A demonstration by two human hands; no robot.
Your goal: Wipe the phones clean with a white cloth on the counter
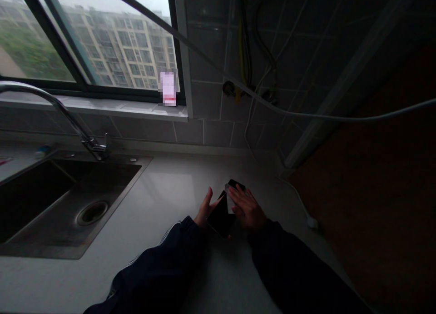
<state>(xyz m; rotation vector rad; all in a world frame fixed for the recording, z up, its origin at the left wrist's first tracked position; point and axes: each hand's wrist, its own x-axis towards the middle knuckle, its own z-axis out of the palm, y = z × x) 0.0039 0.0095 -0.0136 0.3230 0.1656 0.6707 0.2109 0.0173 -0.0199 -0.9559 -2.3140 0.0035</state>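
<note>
Above the counter, my left hand [205, 209] has its thumb raised and its fingers behind a flat dark phone-like slab [220, 221], which it grips by the left side. The slab is tilted, and its lower corner points towards me. My right hand [248, 209] lies over the slab's upper right part, with the fingers stretched forward. At its fingertips and beneath them shows a small pale patch [230, 206]; I cannot tell whether it is a separate thing or a reflection. Just beyond the right fingers is another small black flat piece [236, 184], partly covered.
A steel sink [116, 209] with a chrome faucet [68, 114] is on the left. A blurred pinkish card-like thing [168, 87] stands on the windowsill. A white cable [327, 117] crosses in front of the tiled wall. A white plug [311, 222] lies at the counter's right edge.
</note>
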